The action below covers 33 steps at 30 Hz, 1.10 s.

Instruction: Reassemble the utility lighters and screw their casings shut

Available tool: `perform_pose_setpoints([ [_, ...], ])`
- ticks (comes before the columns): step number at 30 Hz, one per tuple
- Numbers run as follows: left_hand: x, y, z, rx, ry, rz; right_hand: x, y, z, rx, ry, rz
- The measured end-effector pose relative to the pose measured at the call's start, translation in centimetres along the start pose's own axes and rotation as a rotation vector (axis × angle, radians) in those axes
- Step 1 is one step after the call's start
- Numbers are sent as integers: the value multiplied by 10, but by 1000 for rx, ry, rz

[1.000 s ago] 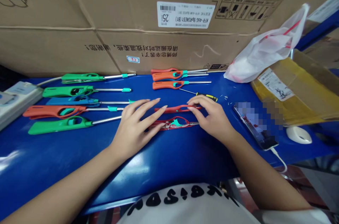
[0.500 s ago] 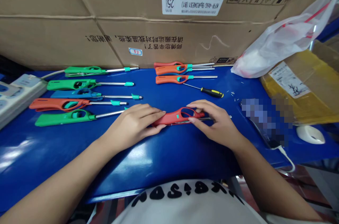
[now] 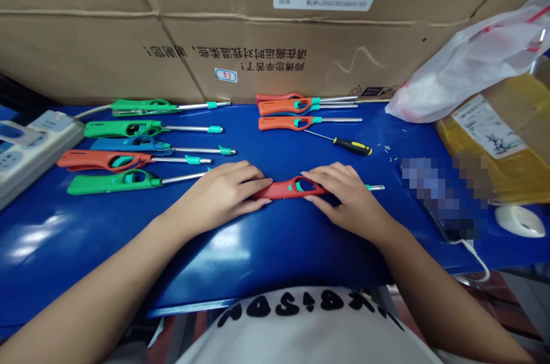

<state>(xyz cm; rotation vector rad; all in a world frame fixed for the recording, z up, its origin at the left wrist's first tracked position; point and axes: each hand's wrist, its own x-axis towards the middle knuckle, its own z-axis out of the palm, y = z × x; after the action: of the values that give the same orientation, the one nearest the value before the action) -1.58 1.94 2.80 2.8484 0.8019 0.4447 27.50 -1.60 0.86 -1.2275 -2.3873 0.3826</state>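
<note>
A red long-necked lighter [image 3: 282, 190] lies crosswise in front of me, its metal tube pointing right. My left hand [image 3: 230, 191] grips the handle's left end between thumb and fingers. At the trigger-loop end, my right hand [image 3: 344, 192] pinches the lighter and hides part of the tube; the tip shows beyond the hand. The teal trigger is visible inside the loop. Left of my left hand lies a green lighter [image 3: 114, 182], its tip partly covered by that hand. Above it are a red-orange lighter [image 3: 101, 159] and a blue one [image 3: 141, 145].
More green lighters [image 3: 122, 129] lie at the back left, beside a white power strip [image 3: 26, 152]. Several orange lighters [image 3: 279, 122] and a screwdriver [image 3: 352, 146] lie at the back. A large carton [image 3: 232, 37] stands behind. To the right are a plastic bag [image 3: 464, 66], a phone and a mouse [image 3: 519, 220].
The red lighter's two handle halves now look pressed together, with the gap along its lower edge gone. My right hand has closed further around the loop end. The view has shifted slightly.
</note>
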Motion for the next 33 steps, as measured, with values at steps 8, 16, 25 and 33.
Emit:
perform_pose_setpoints([
  [8, -2, 0, 2, 11, -11, -14, -1, 2, 1, -12, -29, 10],
  [16, -1, 1, 0, -36, -33, -49, 0, 1, 2, 3, -11, 2],
  [25, -2, 1, -1, -66, -37, -73, -1, 2, 2, 12, 24, 12],
  [33, -2, 4, 3, -63, -24, -89, -1, 3, 0, 9, 14, 24],
])
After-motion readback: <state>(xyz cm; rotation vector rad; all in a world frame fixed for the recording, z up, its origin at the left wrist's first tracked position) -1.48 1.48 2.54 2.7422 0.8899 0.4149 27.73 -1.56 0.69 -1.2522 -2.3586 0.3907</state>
